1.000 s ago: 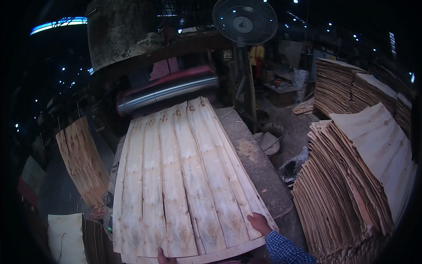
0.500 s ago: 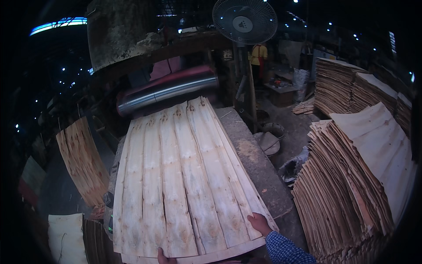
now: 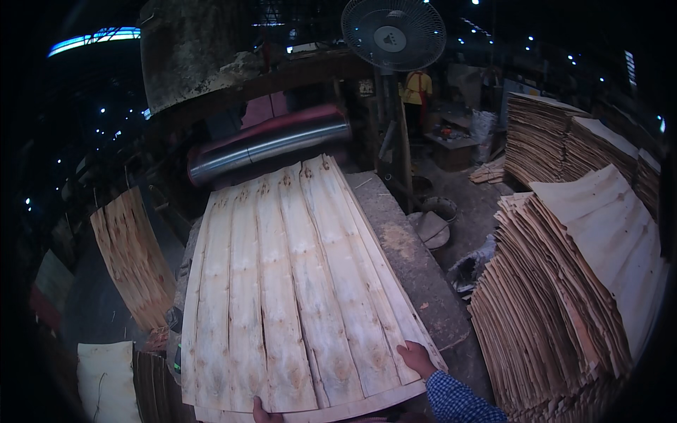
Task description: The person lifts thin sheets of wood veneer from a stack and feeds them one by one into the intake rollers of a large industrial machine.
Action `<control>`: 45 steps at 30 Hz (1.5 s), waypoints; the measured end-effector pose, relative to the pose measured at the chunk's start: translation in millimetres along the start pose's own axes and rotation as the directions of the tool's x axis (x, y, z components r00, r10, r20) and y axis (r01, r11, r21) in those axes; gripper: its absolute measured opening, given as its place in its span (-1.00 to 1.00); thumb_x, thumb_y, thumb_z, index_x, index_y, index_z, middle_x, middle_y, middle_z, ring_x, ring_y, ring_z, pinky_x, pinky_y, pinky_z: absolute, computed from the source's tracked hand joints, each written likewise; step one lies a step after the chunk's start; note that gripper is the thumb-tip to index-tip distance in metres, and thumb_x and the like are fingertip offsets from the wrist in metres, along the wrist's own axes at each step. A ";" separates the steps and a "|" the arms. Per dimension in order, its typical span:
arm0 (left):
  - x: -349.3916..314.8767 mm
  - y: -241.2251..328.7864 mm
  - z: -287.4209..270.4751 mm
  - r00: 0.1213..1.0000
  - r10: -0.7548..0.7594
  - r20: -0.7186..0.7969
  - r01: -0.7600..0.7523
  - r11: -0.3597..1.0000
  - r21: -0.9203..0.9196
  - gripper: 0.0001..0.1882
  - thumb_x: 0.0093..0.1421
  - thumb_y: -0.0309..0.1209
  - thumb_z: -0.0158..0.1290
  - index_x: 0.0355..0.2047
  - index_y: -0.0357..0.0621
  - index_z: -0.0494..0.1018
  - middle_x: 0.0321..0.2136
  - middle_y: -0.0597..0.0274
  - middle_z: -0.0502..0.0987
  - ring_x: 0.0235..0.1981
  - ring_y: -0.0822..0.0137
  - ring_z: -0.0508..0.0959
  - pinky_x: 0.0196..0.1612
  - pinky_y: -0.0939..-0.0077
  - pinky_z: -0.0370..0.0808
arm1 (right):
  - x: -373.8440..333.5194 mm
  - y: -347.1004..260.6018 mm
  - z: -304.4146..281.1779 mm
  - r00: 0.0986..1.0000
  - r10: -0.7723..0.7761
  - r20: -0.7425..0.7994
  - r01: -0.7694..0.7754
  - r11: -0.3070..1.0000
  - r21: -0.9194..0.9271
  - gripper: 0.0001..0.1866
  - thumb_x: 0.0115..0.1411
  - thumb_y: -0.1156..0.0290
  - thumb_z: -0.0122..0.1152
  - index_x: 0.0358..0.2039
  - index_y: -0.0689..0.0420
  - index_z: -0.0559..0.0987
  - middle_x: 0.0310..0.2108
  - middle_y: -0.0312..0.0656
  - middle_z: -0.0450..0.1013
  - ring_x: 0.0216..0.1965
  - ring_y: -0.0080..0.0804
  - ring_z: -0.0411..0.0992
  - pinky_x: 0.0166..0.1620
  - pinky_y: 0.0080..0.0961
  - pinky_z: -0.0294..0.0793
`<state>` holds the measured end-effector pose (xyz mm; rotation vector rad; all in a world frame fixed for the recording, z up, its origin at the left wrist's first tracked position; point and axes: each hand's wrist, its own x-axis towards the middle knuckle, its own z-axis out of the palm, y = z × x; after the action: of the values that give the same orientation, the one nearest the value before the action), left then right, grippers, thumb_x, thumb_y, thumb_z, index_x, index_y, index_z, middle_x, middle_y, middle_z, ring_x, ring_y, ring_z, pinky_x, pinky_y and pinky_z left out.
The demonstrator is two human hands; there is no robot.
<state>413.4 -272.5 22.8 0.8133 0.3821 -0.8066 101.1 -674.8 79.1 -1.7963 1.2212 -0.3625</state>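
Note:
A wide pale wood veneer sheet (image 3: 282,282), with dark knots and long lengthwise splits, lies in front of me on top of at least one more sheet, whose edge shows along the near and right sides. My left hand (image 3: 266,412) grips the near edge, thumb on top and fingers hidden beneath. At the near right corner my right hand (image 3: 417,357), below a blue checked sleeve, is closed over the side edge, its thumb lying on the sheet. The far end of the veneer reaches toward a shiny metal roller (image 3: 271,149).
Right of me stand tall stacks of veneer (image 3: 536,303), with more stacks (image 3: 539,137) behind. A grey worktop (image 3: 402,247) runs beside the sheet. A fan (image 3: 391,35) rises beyond it. Leftward, a brown veneer piece (image 3: 132,257) leans. A person in yellow (image 3: 416,88) stands far off.

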 end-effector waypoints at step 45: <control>-14.9 -2.8 19.0 0.997 0.040 0.066 -0.034 0.996 -0.088 -0.44 0.39 -0.08 -0.18 0.22 -0.23 0.26 0.15 0.03 0.40 0.18 0.07 0.39 0.27 0.14 0.31 | 2.7 1.4 -0.9 0.998 0.041 0.048 -0.042 0.998 0.038 -0.65 0.23 0.17 0.11 -0.21 0.22 0.58 -0.35 -0.05 0.55 -0.27 -0.31 0.49 -0.17 -0.35 0.44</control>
<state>401.7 -281.0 42.3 0.7084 0.3386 -0.7757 100.9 -677.7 77.9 -1.7344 1.2091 -0.3166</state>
